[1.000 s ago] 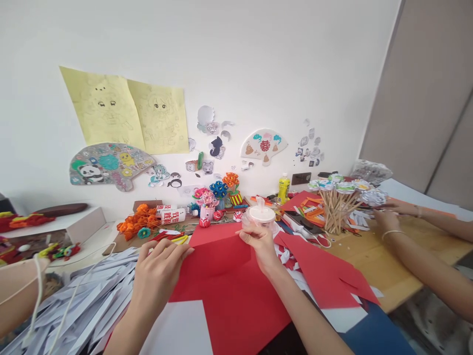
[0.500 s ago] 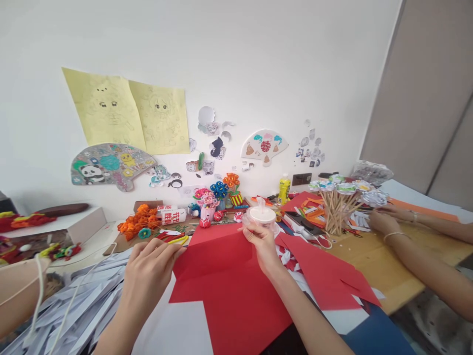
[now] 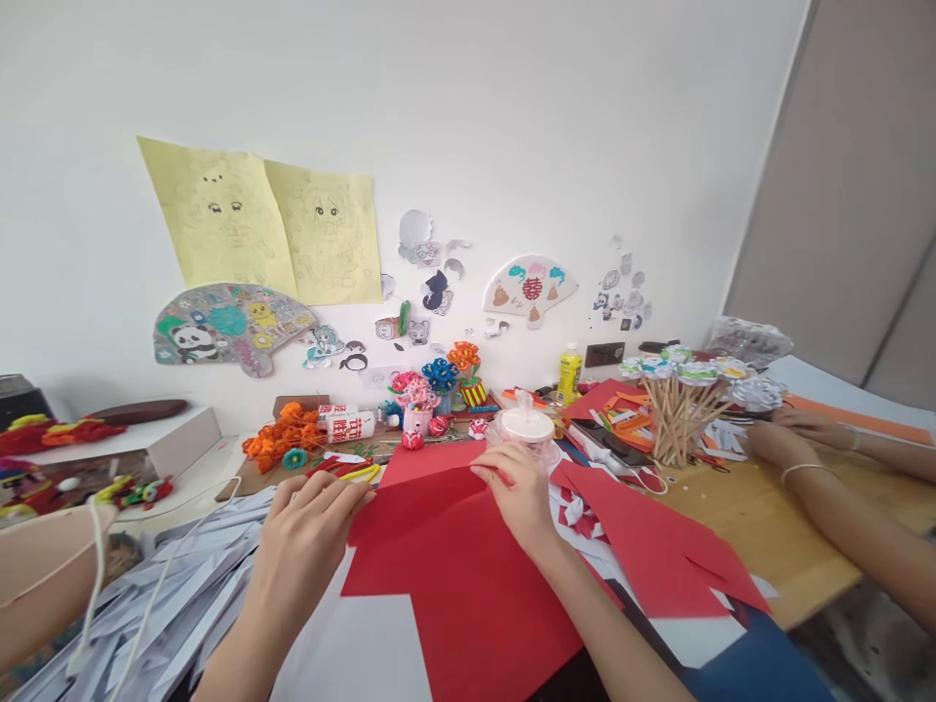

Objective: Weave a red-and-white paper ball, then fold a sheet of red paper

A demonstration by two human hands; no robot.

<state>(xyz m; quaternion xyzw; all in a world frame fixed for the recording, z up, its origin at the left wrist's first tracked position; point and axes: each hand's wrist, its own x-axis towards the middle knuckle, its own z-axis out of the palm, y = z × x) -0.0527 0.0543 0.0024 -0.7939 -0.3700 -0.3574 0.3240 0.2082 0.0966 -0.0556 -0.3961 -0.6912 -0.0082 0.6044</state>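
Observation:
A sheet of red paper is stretched between my two hands, over a larger red sheet. My left hand pinches its upper left corner, close to a pair of yellow-handled scissors. At the upper right corner, my right hand grips the same sheet between thumb and fingers. Just behind my right hand stands a lidded clear cup. White paper lies under the red sheets.
Grey-white paper strips are heaped at the left. Paper flowers on sticks stand at the right, beside another person's hands. More red paper lies right of my arm; a person's arm shows far left.
My right hand has shifted slightly along the red sheet's top edge, its fingers now more curled over it. The whole view has moved a little, so the surroundings sit further right.

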